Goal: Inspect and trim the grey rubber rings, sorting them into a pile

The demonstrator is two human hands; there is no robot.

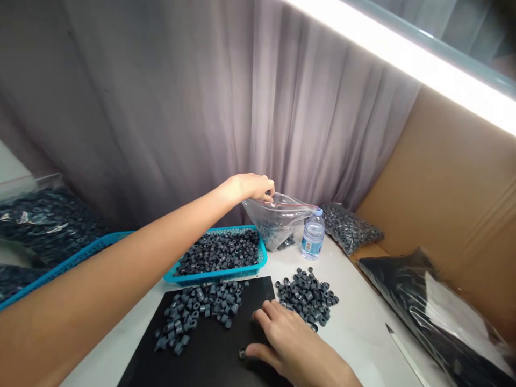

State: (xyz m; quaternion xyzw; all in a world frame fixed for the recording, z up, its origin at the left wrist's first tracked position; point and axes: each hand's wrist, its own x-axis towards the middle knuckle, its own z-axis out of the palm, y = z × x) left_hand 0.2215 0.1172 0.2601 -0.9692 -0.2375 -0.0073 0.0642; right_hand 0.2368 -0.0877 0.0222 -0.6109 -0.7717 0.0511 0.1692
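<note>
While the left hand (255, 187) is raised over the mouth of a clear zip bag (276, 221) in the head view, its fingers are curled close together around a small dark piece (268, 192). The bag stands on the white worktop (355, 328) with similar pieces in its lower part, just beside a water bottle (313, 236). The right hand (288, 333) is low over the right edge of a black mat (213, 357), thumb and fingers wide apart; a single ring (242, 354) lies just beside the thumb tip, and whether they touch is hard to tell. On the mat's far part spreads a loose heap of grey rings (201, 306), and a second pile (308, 293) sits on the worktop beyond the right hand. Behind the mat, a blue basket (213, 277) is full of such pieces, partly covered by the left forearm. Behind the bottle rests a filled bag (350, 228); farther right lie a dark plastic packet (427, 317) and a slim pointed tool (407, 355). A grey curtain (181, 107) hangs behind.
</note>
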